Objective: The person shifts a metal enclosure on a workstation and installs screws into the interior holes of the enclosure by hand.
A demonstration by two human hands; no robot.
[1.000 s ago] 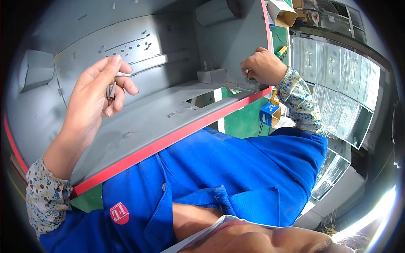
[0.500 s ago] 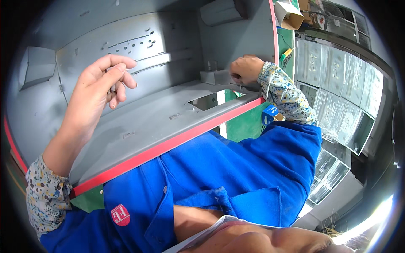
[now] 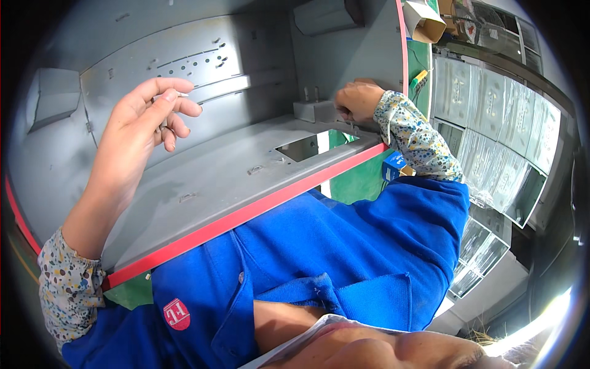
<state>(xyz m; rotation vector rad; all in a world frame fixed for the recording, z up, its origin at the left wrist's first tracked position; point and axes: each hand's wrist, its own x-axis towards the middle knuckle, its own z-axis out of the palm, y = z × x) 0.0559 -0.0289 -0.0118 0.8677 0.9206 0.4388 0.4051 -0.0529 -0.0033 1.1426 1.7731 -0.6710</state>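
My left hand (image 3: 142, 120) is raised over the left part of a grey metal cabinet (image 3: 203, 166). Its thumb and forefinger pinch a small pale pin-like piece (image 3: 182, 95), too small to name. Something small and silvery also shows among its curled lower fingers. At the right end of the cabinet, my right hand (image 3: 359, 100) is closed with the fingers turned down and in. Whatever it grips, if anything, is hidden. Close to its left stands a small grey block (image 3: 313, 111) with two upright studs.
A rectangular cutout (image 3: 301, 149) opens in the cabinet's lower panel, near its red front edge (image 3: 246, 215). Grey boxy brackets (image 3: 54, 98) project from the side walls. Outside at right are a blue box (image 3: 393, 166), an open carton (image 3: 423, 23) and stacked film-wrapped panels (image 3: 491, 117).
The pale piece now shows at my left thumb and fingertip, where it was not visible before. The left fingers have shifted slightly. My right hand stays at nearly the same place.
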